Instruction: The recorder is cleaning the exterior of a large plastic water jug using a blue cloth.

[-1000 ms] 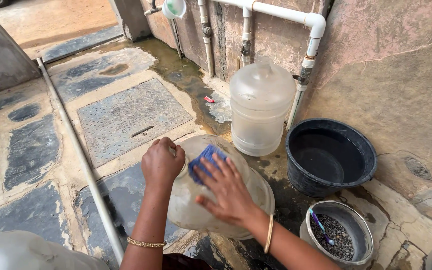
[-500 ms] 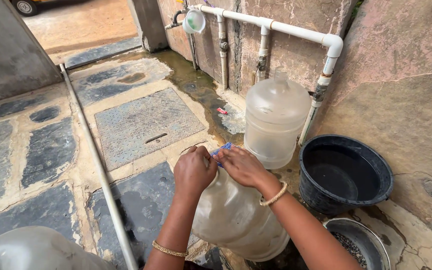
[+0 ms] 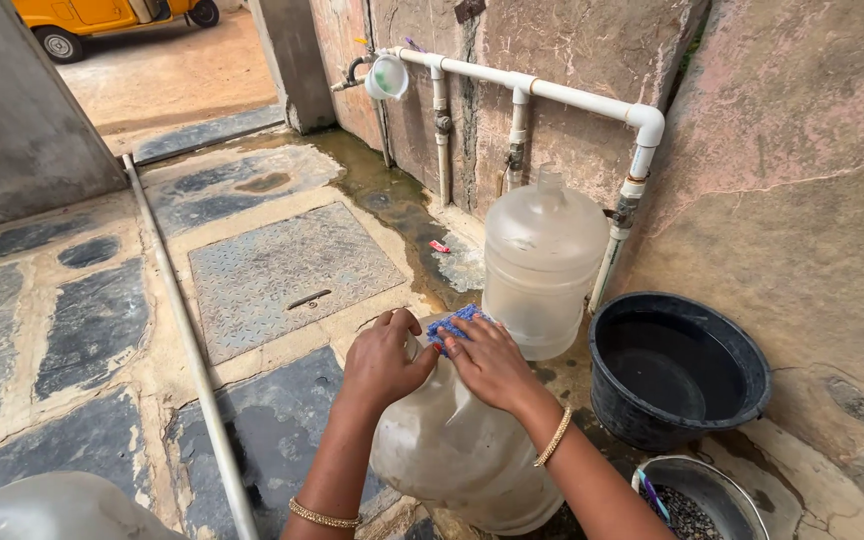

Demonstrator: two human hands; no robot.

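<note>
A big translucent water jug (image 3: pixel 457 455) stands tilted in front of me. My left hand (image 3: pixel 384 360) grips its neck near the top. My right hand (image 3: pixel 492 362) presses a blue scrubbing cloth (image 3: pixel 449 326) against the jug's shoulder, fingers closed over the cloth. Both wrists wear gold bangles. A second, similar jug (image 3: pixel 542 262) stands upright just beyond, close to the wall.
A black tub (image 3: pixel 680 370) sits at the right by the stone wall. A grey bucket (image 3: pixel 704 495) with dark bits lies at the bottom right. White pipes (image 3: pixel 532 92) and a tap run along the wall. A thin pipe (image 3: pixel 192 350) crosses the wet paved floor beside a metal hatch (image 3: pixel 292 275).
The view has tilted up and drawn closer. Both hands have slid from the jug's side up to its neck and shoulder, the right still holding the blue cloth.
</note>
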